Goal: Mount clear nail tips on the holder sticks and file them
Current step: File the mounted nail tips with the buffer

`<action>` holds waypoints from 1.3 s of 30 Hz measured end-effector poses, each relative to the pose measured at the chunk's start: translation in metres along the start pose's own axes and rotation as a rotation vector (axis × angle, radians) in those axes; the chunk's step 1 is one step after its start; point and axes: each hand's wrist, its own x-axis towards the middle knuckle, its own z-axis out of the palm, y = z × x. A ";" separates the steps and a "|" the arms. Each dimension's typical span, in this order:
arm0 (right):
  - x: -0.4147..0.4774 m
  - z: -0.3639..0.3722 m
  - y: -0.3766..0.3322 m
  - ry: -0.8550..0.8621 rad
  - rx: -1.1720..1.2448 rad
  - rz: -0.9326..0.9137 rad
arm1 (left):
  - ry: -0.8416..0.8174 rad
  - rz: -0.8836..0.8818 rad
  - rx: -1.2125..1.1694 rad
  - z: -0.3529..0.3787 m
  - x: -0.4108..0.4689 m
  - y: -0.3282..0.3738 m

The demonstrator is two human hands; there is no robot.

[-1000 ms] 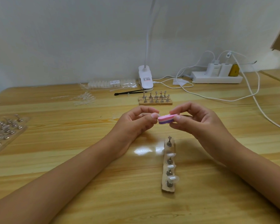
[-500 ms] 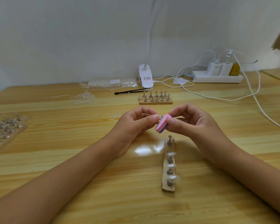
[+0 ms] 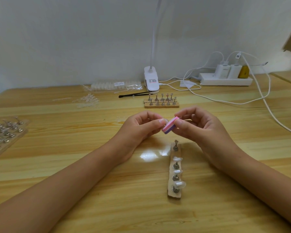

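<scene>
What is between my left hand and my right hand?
A pink and purple file block, pinched by the right hand, meeting fingertips of the left hand; head view.

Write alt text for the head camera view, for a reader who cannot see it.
Over a wooden table, the right hand pinches a pink and purple file block against the curled fingertips of the left hand; whatever the left holds is hidden. Nearer the viewer lies a strip of four holder sticks, three bearing clear nail tips.
</scene>
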 end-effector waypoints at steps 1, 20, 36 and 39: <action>-0.001 0.001 0.001 -0.030 0.002 0.009 | -0.006 -0.001 -0.002 0.000 0.000 0.000; -0.001 0.003 0.000 -0.060 -0.032 -0.002 | 0.002 0.000 -0.004 -0.001 0.001 -0.001; -0.002 0.003 -0.002 -0.044 -0.059 -0.004 | 0.000 -0.006 0.022 -0.002 0.001 -0.001; -0.001 0.005 -0.002 -0.028 -0.047 -0.017 | -0.001 0.000 0.013 -0.002 0.001 -0.001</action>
